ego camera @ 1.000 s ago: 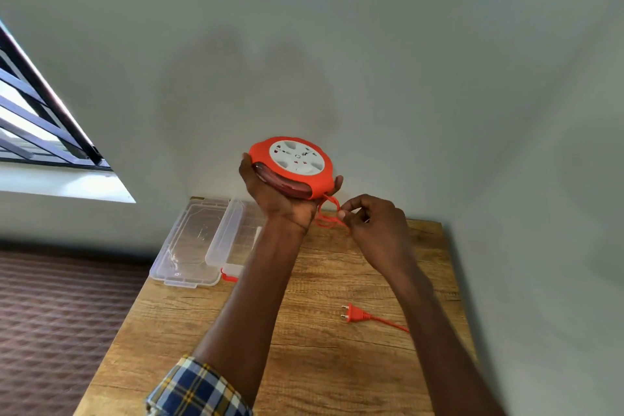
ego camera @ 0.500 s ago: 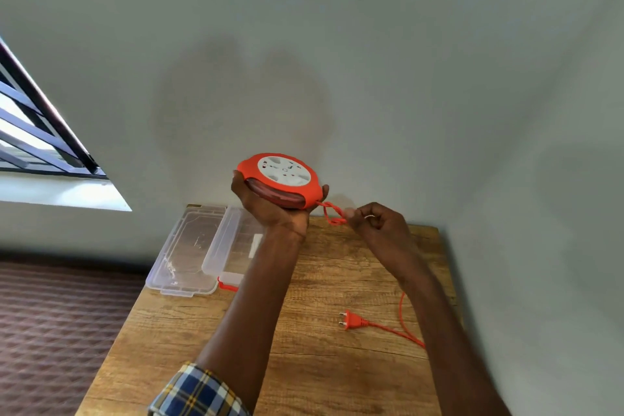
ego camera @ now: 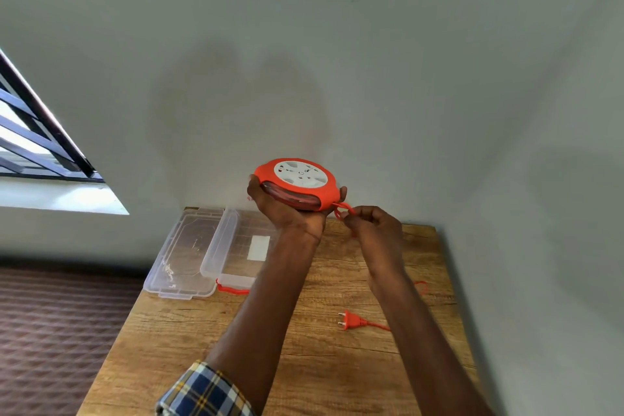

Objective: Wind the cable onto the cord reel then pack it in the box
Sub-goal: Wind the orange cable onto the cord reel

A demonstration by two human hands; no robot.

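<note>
Above the table (ego camera: 209,331), left hand (ego camera: 287,213) grips cord reel (ego camera: 297,184) face-up; right hand (ego camera: 374,230) pinches cable (ego camera: 344,209).

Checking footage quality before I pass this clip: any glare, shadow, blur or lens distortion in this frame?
Head view: wide-angle lens bends the window bars and table edges; daylight blows out the sill; soft shadows on the wall behind the cord reel; left hand, right hand and plug are sharp.
</note>
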